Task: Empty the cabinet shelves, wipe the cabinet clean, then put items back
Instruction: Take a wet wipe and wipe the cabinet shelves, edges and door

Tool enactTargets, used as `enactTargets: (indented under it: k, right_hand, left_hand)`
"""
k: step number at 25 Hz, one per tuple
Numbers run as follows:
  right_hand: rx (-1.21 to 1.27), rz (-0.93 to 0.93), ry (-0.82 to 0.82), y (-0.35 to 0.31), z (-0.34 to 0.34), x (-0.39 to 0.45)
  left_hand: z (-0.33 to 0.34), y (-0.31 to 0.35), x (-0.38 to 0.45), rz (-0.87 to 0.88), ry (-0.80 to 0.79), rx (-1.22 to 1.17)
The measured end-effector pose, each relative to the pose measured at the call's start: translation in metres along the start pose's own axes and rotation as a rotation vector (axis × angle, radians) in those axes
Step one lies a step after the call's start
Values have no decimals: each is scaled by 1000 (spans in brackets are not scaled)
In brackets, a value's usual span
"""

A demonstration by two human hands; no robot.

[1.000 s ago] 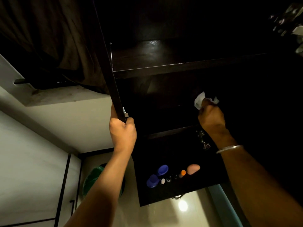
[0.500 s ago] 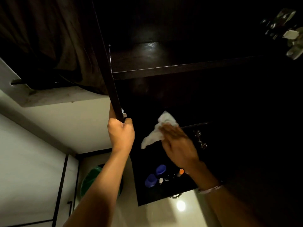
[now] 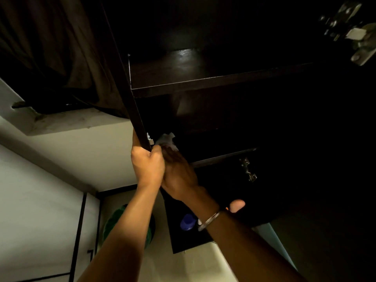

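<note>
I look up into a dark wooden cabinet with bare shelves [image 3: 203,81]. My left hand [image 3: 147,165] grips the lower edge of the cabinet's left panel [image 3: 132,102], fingers curled round it. Right beside it, my right hand [image 3: 180,174] presses a white cloth [image 3: 166,141] against the cabinet's inside corner next to that panel, fingers stretched out over the cloth. Most of the cloth is hidden behind both hands. A bangle sits on my right wrist.
Below the cabinet, a dark surface holds a blue-capped bottle [image 3: 188,221] and a pink item [image 3: 237,205], partly hidden by my right arm. Metal hinges show at the right [image 3: 248,169] and top right [image 3: 350,31]. A green bin [image 3: 120,222] stands lower left, a dark curtain [image 3: 50,47] upper left.
My right hand swept the cloth from the right side of the shelf space leftward to the corner by my left hand. The left hand kept its grip on the panel.
</note>
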State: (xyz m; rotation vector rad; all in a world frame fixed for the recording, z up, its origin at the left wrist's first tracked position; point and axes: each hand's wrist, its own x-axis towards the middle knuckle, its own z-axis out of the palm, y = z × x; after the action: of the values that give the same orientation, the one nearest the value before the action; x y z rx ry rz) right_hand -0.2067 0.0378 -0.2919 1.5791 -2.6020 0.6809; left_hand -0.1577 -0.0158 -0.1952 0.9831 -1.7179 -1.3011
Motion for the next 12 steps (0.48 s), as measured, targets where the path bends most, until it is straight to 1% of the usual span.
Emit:
enactTargets:
  k: [2, 3, 5, 8, 10, 11, 12]
  right_hand:
    - [-101, -137, -30, 31, -21, -18]
    - [-150, -138, -14, 52, -36, -28]
    - [-275, -32, 59, 107, -64, -50]
    - [-397, 166, 81, 174, -89, -82]
    - [-401, 242, 132, 176, -87, -88]
    - [-388, 237, 166, 162, -79, -84]
    - [-357, 191, 194, 140, -67, -77]
  left_hand:
    - [-1, 1, 0, 17, -9, -6]
    - [-2, 1, 1, 25, -17, -11]
    - [-3, 1, 1, 16, -29, -21]
    - [-2, 1, 1, -16, -33, 0]
    - [-1, -1, 3, -21, -25, 1]
    - [-2, -2, 3, -23, -23, 3]
    - [-3, -2, 3, -25, -27, 5]
